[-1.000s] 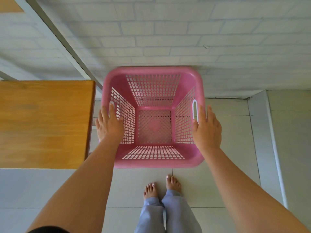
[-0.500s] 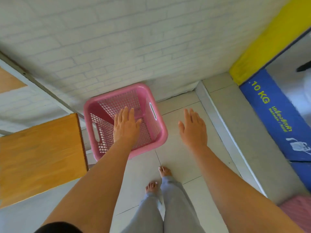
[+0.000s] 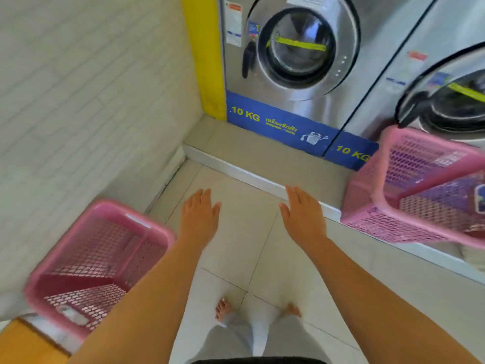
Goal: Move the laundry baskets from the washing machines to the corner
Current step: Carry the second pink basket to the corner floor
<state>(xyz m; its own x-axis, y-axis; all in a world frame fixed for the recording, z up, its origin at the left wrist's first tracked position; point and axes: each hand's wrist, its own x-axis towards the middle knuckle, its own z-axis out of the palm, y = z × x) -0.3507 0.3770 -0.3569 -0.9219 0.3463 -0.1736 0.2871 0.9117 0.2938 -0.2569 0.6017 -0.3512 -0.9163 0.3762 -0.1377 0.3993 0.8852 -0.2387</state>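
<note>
An empty pink laundry basket [image 3: 65, 258] stands on the floor at the lower left, against the white brick wall. A second pink basket [image 3: 372, 203] sits on the raised step at the right, in front of a washing machine, with what looks like another basket nested in it. My left hand [image 3: 199, 219] and my right hand [image 3: 304, 216] hover over the floor tiles between the two baskets. Both are flat, fingers apart, holding nothing and touching neither basket.
Two steel front-loading washing machines [image 3: 294, 53] stand on a raised step [image 3: 236, 174] with blue "10 KG" panels. A yellow strip [image 3: 204, 53] edges the wall. The corner of a wooden table [image 3: 23, 342] shows at the bottom left. My bare feet are on the tiles below.
Both hands have let go of the pink basket, which now rests by the wall. My view has swung right from the corner toward the washing machines and the second basket.
</note>
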